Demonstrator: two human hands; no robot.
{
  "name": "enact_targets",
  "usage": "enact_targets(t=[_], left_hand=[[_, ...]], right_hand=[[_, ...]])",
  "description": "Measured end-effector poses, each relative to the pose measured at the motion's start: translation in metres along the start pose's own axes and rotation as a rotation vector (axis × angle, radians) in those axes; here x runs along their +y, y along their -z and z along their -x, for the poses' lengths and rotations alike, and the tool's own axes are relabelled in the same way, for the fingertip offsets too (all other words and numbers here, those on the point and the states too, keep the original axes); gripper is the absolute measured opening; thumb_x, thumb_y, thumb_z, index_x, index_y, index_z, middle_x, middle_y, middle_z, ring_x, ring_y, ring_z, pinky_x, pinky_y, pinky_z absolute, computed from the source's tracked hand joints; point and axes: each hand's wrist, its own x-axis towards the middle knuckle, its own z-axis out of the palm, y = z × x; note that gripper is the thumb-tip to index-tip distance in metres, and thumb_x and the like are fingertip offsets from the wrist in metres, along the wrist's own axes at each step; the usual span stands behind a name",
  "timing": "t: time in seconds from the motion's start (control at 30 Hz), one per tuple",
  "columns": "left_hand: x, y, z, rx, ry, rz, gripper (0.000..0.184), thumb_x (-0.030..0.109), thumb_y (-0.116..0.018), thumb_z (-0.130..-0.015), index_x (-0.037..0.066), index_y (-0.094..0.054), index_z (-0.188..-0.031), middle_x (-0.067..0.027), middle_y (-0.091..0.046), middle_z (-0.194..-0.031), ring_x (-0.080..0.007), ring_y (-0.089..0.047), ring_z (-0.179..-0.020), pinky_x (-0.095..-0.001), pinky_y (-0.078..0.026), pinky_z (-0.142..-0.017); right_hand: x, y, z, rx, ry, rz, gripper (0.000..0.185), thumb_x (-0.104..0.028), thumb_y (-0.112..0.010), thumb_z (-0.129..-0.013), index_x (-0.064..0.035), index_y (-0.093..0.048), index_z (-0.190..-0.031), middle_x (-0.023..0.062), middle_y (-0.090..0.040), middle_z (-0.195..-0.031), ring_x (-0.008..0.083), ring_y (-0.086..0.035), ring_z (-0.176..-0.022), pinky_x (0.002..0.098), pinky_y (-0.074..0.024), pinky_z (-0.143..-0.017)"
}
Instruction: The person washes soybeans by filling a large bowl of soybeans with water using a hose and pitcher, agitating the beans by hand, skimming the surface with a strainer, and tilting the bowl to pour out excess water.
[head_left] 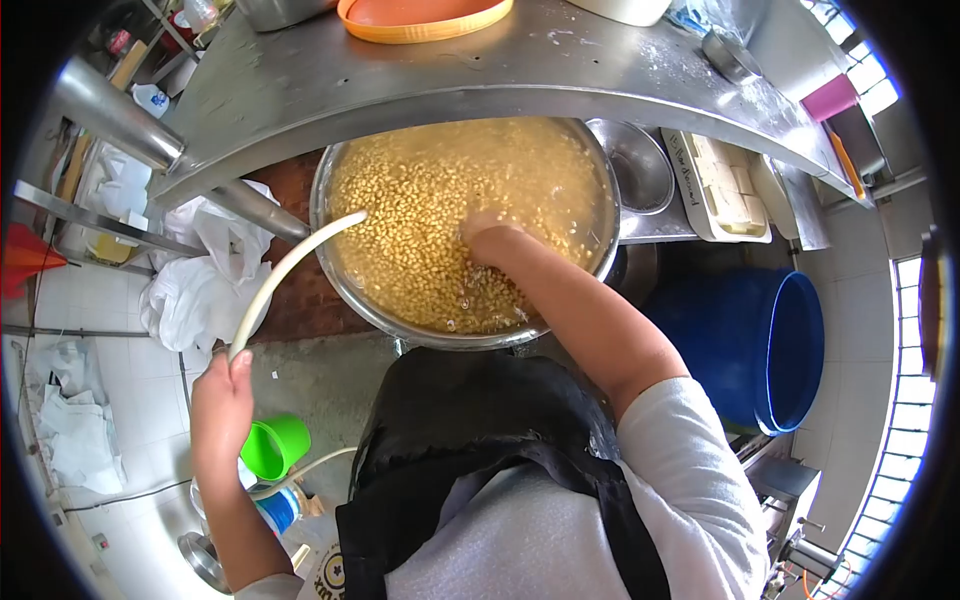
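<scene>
- Centrally, a wide, round, shiny metal basin (pixel 455 342) holds cloudy water and many small yellow kernels (pixel 410 220); its far rim is hidden by the stainless-steel table (pixel 460 85).
- Left hand (pixel 222 400): outside the basin, beyond its left near rim. Fingers are closed around a cream-coloured, flexible, tubular hose (pixel 285 270).
- Hose position: arched over the basin's left rim, with its tip inside, above the kernels. Whether water is flowing cannot be told.
- Right hand (pixel 490 240): near the middle of the basin, sunk among the kernels. Finger state cannot be told.
- Hose handling: probably light, pliable and slippery when wet. Grip close to the tip for finer aim; avoid kinking.
- Kernel handling: likely firm, slick and loose singly, heavy in bulk. Scoop with a cupped palm from beneath.
- Basin handling: judged very heavy when filled and prone to slopping. Take hold at opposite points of the rim.
- Surroundings: a large blue plastic barrel (pixel 740 340) lies right of the basin; a bright green plastic bucket (pixel 275 445) lies to its near left.
</scene>
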Motion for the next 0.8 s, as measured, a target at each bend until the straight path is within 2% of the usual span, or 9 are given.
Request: enact_targets(t=[0.13,0.47,0.6,0.67,0.8], left_hand=[[0.007,-0.036,-0.026,-0.057,-0.065,-0.002,0.051,0.043,-0.053,-0.110,-0.004,-0.065,-0.095,-0.0323,-0.068,-0.086,-0.0534,-0.067,-0.086,-0.0589,-0.050,-0.075],[0.029,-0.099,-0.077,-0.096,-0.065,0.144,0.056,0.045,-0.050,-0.110,-0.007,-0.065,-0.097,-0.0345,-0.069,-0.089,-0.0551,-0.066,-0.090,-0.0593,-0.052,-0.082],[0.050,-0.107,-0.086,-0.122,-0.066,0.214,0.057,0.045,-0.049,-0.110,-0.008,-0.066,-0.099,-0.0364,-0.069,-0.095,-0.0551,-0.067,-0.095,-0.0594,-0.052,-0.086],[0.057,-0.112,-0.093,-0.107,-0.084,0.232,0.057,0.045,-0.048,-0.110,-0.008,-0.066,-0.099,-0.0372,-0.069,-0.097,-0.0552,-0.067,-0.097,-0.0591,-0.052,-0.087],[0.066,-0.115,-0.105,-0.127,-0.083,0.227,0.058,0.045,-0.046,-0.111,-0.009,-0.066,-0.100,-0.0370,-0.069,-0.101,-0.0552,-0.067,-0.101,-0.0589,-0.052,-0.091]], right_hand=[[0.017,0.007,-0.031,-0.009,-0.057,-0.075,0.066,-0.030,-0.067,-0.098,-0.0164,-0.046,-0.159,0.0204,-0.056,-0.155,0.0385,-0.054,-0.142,0.0511,-0.0485,-0.113],[0.071,0.017,-0.066,0.159,-0.257,-0.496,0.058,-0.041,-0.067,-0.100,-0.0138,-0.059,-0.151,0.0148,-0.063,-0.149,0.0340,-0.057,-0.138,0.0500,-0.0469,-0.113],[0.090,0.014,-0.070,0.218,-0.320,-0.644,0.057,-0.045,-0.067,-0.100,-0.0128,-0.063,-0.147,0.0125,-0.065,-0.146,0.0322,-0.059,-0.137,0.0495,-0.0463,-0.113],[0.097,0.014,-0.069,0.232,-0.350,-0.691,0.057,-0.047,-0.067,-0.101,-0.0122,-0.066,-0.145,0.0114,-0.067,-0.145,0.0314,-0.059,-0.136,0.0492,-0.0459,-0.113],[0.106,0.017,-0.085,0.235,-0.376,-0.595,0.059,-0.053,-0.062,-0.102,-0.0128,-0.066,-0.145,0.0120,-0.067,-0.144,0.0310,-0.060,-0.136,0.0489,-0.0455,-0.113]])
